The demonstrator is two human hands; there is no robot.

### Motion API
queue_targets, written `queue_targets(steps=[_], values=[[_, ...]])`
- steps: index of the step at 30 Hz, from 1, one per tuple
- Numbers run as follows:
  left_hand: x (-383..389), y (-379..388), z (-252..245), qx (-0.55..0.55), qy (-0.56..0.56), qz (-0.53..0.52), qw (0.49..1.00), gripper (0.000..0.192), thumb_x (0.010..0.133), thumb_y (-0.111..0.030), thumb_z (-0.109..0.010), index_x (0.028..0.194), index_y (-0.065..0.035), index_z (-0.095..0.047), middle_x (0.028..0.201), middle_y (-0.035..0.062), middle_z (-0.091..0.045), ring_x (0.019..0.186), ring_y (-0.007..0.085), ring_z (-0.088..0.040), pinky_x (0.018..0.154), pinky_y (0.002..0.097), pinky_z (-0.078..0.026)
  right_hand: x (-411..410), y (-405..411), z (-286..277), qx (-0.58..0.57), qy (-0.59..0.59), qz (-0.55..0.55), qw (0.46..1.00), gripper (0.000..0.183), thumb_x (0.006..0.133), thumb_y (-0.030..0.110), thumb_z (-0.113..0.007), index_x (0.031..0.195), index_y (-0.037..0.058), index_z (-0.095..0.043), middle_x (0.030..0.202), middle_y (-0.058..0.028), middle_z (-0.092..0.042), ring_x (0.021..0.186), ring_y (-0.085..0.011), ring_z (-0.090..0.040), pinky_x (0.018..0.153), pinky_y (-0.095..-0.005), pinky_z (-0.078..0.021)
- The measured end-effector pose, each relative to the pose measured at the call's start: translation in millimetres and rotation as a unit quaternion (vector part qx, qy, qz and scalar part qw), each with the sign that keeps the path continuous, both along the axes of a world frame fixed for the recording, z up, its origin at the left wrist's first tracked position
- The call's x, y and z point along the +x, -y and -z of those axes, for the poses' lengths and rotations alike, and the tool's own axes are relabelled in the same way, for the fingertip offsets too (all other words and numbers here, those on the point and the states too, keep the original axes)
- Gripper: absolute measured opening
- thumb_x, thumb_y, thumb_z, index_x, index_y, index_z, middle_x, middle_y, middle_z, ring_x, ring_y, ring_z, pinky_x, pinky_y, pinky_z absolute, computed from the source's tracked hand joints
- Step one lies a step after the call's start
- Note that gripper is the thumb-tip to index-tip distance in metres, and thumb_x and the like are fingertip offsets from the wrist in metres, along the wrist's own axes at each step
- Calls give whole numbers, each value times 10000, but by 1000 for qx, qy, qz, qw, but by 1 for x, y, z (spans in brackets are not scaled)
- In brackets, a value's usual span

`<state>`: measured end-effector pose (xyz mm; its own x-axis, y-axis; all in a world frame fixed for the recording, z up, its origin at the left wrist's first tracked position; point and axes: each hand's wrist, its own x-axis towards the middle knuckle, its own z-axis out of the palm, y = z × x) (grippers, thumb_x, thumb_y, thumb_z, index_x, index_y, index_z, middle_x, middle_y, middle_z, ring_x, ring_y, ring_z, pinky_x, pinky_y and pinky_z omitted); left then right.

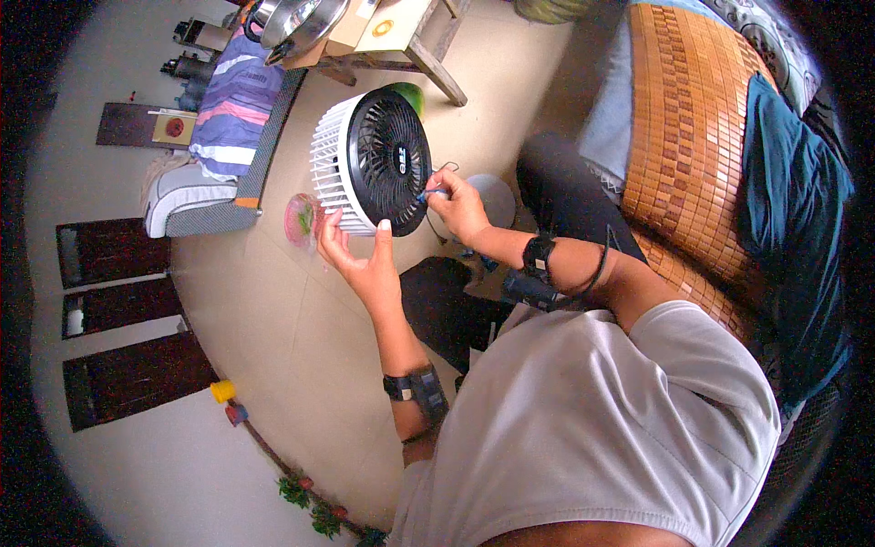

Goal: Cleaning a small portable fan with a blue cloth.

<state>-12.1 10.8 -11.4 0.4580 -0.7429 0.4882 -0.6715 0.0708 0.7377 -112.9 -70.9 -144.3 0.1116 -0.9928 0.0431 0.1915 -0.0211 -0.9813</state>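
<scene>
A round fan head with a black front grille and a white ribbed rear cage is held up before me. My left hand grips its lower rim, with the thumb on the black edge and the fingers against the white ribs. At the right side of the grille, my right hand pinches a small blue item, whose kind I cannot tell. This item touches or lies very near the grille's edge. Behind my right hand is a pale round object, partly hidden.
A pink mesh basket with something green stands on the floor beyond my left hand. Behind the fan is a green rounded object, near a wooden stool. A seat with a bamboo tile mat lies to the right.
</scene>
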Motion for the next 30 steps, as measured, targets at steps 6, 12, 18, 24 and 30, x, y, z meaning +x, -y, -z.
queue_targets(steps=[6,12,18,24,30], values=[[0,-2,2,-5,7,-10,1000,651,756,-26,-774,1317,-54,-443,1324,116,-397,1281,286,-420,1137,438,-306,-10,-4,-16,-39,-39,-45,997,134,827,70,-652,932,40,-576,857,-113,-623,832,-246,-616,769,-359,-490],[2,0,5,-16,-5,5,1000,656,757,-40,-782,1318,-53,-441,1321,118,-398,1274,286,-421,1139,439,-302,-16,-11,-21,-113,-74,-43,990,170,838,117,-669,956,28,-585,904,-134,-627,864,-295,-623,789,-377,-488],[0,-2,3,-5,-1,-3,1000,667,753,-71,-798,1319,-60,-446,1329,120,-401,1278,289,-416,1122,446,-318,-24,-7,-24,-68,-75,-88,991,221,842,146,-686,1013,28,-609,927,-135,-644,862,-294,-632,790,-382,-502],[3,-3,3,2,10,-5,1000,667,753,-85,-803,1319,-69,-452,1338,120,-397,1283,290,-416,1111,449,-329,-15,1,-11,-60,-52,-51,996,157,838,129,-688,937,25,-622,901,-139,-660,863,-278,-649,786,-382,-507],[1,-2,4,-4,1,-4,1000,656,759,-68,-792,1319,-68,-451,1341,118,-390,1288,286,-413,1117,445,-322,-21,5,-15,-65,-58,-82,993,129,828,94,-682,904,14,-614,888,-149,-655,869,-299,-650,798,-377,-511]])
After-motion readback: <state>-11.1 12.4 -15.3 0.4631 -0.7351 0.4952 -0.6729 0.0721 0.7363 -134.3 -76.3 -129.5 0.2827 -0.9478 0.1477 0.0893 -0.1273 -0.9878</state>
